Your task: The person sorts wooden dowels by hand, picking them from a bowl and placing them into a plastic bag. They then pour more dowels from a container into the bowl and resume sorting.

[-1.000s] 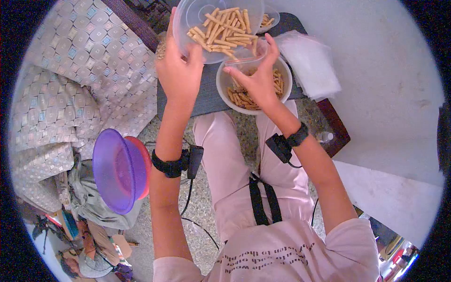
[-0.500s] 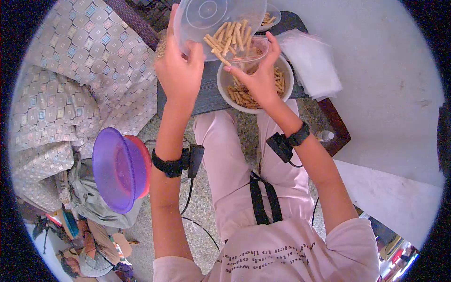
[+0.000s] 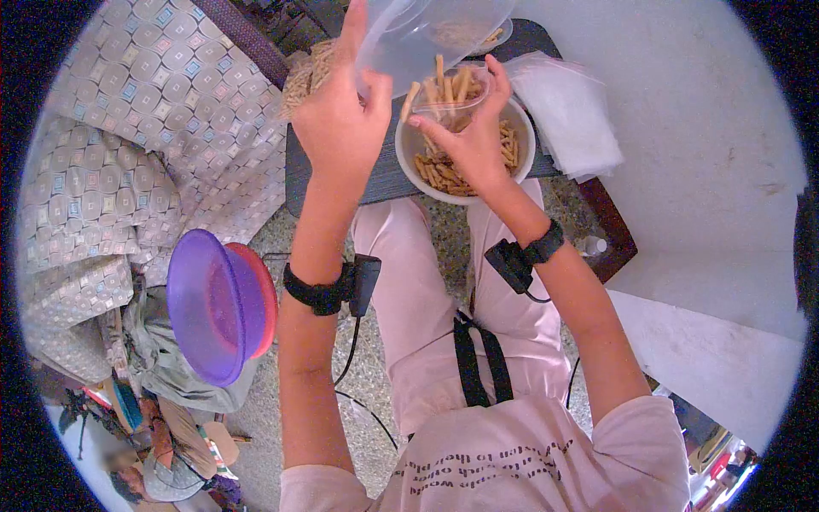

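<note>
Over the desk (image 3: 341,162), left hand (image 3: 341,124) grips tilted tub (image 3: 418,47); right hand (image 3: 476,149) holds clear pouch (image 3: 453,106) of sticks (image 3: 461,86) above white bowl (image 3: 528,159); stick (image 3: 409,101) by pouch's edge could spill if pouch sags or tub tips sharply

Both forearms reach over the near edge of the dark table (image 3: 385,177). The left hand (image 3: 343,119) is raised, forefinger extended, thumb bent; the right hand (image 3: 478,147) curves, thumb and fingers spread.
</note>
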Available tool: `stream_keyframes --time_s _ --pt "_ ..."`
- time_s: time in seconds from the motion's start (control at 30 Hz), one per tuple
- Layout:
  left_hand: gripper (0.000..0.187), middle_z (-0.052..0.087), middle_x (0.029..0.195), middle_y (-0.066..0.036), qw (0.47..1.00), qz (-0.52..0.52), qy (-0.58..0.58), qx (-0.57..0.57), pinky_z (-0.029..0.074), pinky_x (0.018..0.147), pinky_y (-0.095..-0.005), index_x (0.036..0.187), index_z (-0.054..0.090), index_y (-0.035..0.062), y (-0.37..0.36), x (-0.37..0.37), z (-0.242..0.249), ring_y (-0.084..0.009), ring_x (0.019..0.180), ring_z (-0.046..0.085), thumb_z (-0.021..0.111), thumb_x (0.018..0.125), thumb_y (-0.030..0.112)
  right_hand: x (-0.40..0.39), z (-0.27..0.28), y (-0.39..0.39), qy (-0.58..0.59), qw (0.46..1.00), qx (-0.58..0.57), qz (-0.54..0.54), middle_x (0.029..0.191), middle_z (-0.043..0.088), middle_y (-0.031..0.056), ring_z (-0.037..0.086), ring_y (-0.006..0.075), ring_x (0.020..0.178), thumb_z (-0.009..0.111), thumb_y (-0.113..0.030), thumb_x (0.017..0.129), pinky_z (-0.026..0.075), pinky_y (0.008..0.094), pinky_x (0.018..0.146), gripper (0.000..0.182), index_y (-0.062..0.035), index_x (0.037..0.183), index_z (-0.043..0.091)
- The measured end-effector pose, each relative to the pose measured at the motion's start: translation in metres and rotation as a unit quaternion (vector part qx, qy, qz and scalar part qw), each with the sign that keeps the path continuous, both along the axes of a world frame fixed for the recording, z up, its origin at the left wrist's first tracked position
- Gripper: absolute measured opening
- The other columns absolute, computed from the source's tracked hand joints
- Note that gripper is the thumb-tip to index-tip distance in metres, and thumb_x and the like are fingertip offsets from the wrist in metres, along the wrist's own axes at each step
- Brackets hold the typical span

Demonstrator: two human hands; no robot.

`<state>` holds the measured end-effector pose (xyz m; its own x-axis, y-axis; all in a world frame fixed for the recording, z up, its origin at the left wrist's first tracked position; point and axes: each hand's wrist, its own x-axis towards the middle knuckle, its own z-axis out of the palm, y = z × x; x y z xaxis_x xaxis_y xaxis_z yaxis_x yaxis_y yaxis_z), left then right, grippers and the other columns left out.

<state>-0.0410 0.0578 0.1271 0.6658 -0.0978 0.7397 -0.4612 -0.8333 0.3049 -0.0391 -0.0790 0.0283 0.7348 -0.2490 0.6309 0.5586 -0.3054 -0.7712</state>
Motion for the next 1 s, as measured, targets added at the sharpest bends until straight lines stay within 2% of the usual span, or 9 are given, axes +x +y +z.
stream_keyframes --time_s 0.17,0.27,0.4,0.57,0.67,0.77,0.87,0.93,1.0 --pt "0.061 0.068 0.086 -0.011 0.999 -0.02 -0.048 0.003 0.046 0.044 -0.0339 0.139 0.036 0.0212 0.001 0.003 -0.004 -0.0189 0.046 0.057 0.054 0.081 0.014 0.0 0.001 0.001 0.003 0.999 0.032 0.008 0.122 0.038 0.0179 0.041 0.0301 0.116 0.086 -0.023 0.057 0.032 0.0387 0.102 0.11 -0.0005 0.136 0.014" --pt "0.062 0.067 0.087 -0.014 0.986 -0.067 -0.085 -0.128 0.047 0.044 -0.0321 0.14 0.032 0.0153 0.008 0.018 -0.013 -0.0187 0.049 0.059 0.054 0.083 0.015 0.001 0.0 0.001 0.004 0.999 0.035 0.007 0.121 0.039 0.0173 0.042 0.0299 0.115 0.086 -0.024 0.058 0.033 0.0387 0.102 0.109 -0.0012 0.136 0.014" --pt "0.064 0.064 0.07 -0.013 0.895 -0.079 0.161 -0.408 0.046 0.045 -0.0265 0.141 0.025 0.0095 0.036 0.018 -0.024 -0.0174 0.051 0.061 0.052 0.082 0.01 0.0 -0.002 0.001 0.005 0.999 0.046 0.009 0.119 0.04 0.0164 0.043 0.0291 0.114 0.085 -0.023 0.058 0.033 0.0386 0.101 0.107 -0.0019 0.136 0.015" --pt "0.059 0.064 0.07 -0.014 0.818 0.02 0.327 -0.473 0.046 0.044 -0.0237 0.138 0.023 0.0087 0.098 0.017 -0.101 -0.016 0.05 0.059 0.05 0.087 0.018 0.001 0.003 0.0 0.028 0.998 0.052 0.033 0.117 0.043 0.0155 0.045 0.0272 0.11 0.084 -0.019 0.061 0.035 0.0392 0.099 0.104 -0.0061 0.136 0.013" --pt "0.053 0.063 0.07 -0.013 0.736 0.023 0.383 -0.558 0.045 0.043 -0.0235 0.133 0.029 0.0075 0.121 0.004 -0.144 -0.0146 0.048 0.057 0.052 0.089 0.025 0.003 0.004 -0.001 0.027 0.998 0.029 0.052 0.117 0.045 0.0155 0.046 0.0263 0.109 0.081 -0.017 0.065 0.036 0.0408 0.097 0.104 -0.0103 0.137 0.007" --pt "0.053 0.063 0.071 -0.012 0.712 0.009 0.375 -0.593 0.046 0.044 -0.0243 0.131 0.033 0.0075 0.123 -0.011 -0.158 -0.0143 0.05 0.057 0.054 0.088 0.032 0.006 0.003 -0.006 0.037 0.995 0.015 0.087 0.119 0.045 0.0158 0.045 0.0268 0.112 0.081 -0.018 0.065 0.037 0.0406 0.098 0.106 -0.0106 0.138 0.005" --pt "0.061 0.062 0.07 -0.011 0.72 -0.016 0.444 -0.533 0.043 0.045 -0.0229 0.134 0.033 0.0062 0.138 -0.012 -0.169 -0.0129 0.053 0.057 0.055 0.088 0.037 0.007 0.003 -0.017 0.053 0.989 0.005 0.137 0.124 0.043 0.017 0.044 0.0276 0.116 0.081 -0.02 0.066 0.036 0.0403 0.099 0.109 -0.0112 0.139 0.001" --pt "0.065 0.061 0.067 -0.011 0.796 0.083 0.377 -0.466 0.041 0.046 -0.022 0.136 0.034 0.005 0.13 -0.023 -0.166 -0.0117 0.052 0.055 0.056 0.087 0.041 0.009 0.001 -0.025 0.038 0.985 -0.011 0.17 0.129 0.041 0.0176 0.044 0.0282 0.118 0.08 -0.024 0.067 0.035 0.0405 0.101 0.111 -0.0116 0.14 -0.003" --pt "0.068 0.061 0.066 -0.01 0.867 0.155 0.288 -0.377 0.04 0.048 -0.0224 0.136 0.034 0.0036 0.127 -0.036 -0.159 -0.012 0.053 0.054 0.058 0.086 0.042 0.006 -0.001 -0.031 0.075 0.97 0.057 0.224 0.129 0.043 0.0152 0.045 0.0265 0.118 0.073 -0.028 0.075 0.035 0.0393 0.1 0.097 -0.0102 0.141 0.004"
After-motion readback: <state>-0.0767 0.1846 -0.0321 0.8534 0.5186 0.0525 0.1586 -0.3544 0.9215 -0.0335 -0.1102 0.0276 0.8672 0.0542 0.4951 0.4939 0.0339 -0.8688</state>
